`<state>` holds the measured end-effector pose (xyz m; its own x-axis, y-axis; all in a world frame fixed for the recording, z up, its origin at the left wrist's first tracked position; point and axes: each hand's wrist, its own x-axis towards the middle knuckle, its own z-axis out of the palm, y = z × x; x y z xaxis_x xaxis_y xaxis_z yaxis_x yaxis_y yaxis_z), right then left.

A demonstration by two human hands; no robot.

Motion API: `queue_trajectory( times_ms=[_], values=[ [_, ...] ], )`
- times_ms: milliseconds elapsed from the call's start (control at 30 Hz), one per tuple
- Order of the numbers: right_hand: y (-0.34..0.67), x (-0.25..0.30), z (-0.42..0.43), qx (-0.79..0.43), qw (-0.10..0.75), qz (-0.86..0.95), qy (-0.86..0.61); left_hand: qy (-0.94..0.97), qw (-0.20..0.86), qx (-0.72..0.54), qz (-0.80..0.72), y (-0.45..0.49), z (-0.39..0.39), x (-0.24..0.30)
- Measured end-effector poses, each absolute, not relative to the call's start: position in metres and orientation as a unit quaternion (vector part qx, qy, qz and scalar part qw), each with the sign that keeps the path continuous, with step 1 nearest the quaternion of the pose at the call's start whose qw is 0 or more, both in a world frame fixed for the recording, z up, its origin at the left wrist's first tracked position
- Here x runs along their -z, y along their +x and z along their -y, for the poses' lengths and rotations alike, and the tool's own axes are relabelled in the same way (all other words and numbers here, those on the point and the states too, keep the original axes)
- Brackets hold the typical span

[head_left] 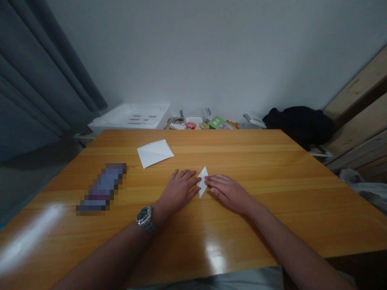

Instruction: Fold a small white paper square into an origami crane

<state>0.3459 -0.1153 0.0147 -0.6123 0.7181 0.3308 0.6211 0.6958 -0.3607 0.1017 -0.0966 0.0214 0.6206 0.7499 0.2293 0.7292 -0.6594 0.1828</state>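
We see no writing we can read. The green packet [219, 123] and the bright small things beside it behind the desk [272, 181] carry print, but it is too small to make out. A long, dark object [102, 187] on the left part of the desk is blurred into blocks, so we cannot tell any label on it. The wristwatch [145, 218] on our left wrist shows a metal band; its dial is too small to read.

The one clear container is a white tray [133, 116] just past the far left corner of the desk. It has dark slots in its floor, and we cannot tell whether anything lies in it. A black bag [299, 121] sits past the far right corner.

The folded white paper [202, 181], a narrow pointed shape, lies on the desk near its middle, between our hands. The left hand [178, 189] and the right hand [228, 193] rest palm down on either side of it. The fingers [213, 182] of both are stretched out flat, not curled, with their tips touching the paper's edges and pressing it to the wood. A loose white sheet [155, 153] with a perforated top edge lies further back to the left, well apart from the hands.
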Motion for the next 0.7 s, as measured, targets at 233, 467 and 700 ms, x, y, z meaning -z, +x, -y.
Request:
queue_trajectory(
  times_ms=[233,467,700],
  values=[
    [0.347,-0.007,0.115,-0.104,0.177,0.893,-0.401,0.903,0.018,-0.145,-0.405,0.101,0.094,-0.021],
    [0.339,-0.016,0.121,-0.075,0.202,0.887,-0.409,0.909,0.019,-0.151,-0.388,0.104,0.101,-0.027],
    [0.342,-0.014,0.119,-0.039,0.197,0.883,-0.425,0.914,0.047,-0.164,-0.368,0.098,0.097,-0.023]
  ],
)
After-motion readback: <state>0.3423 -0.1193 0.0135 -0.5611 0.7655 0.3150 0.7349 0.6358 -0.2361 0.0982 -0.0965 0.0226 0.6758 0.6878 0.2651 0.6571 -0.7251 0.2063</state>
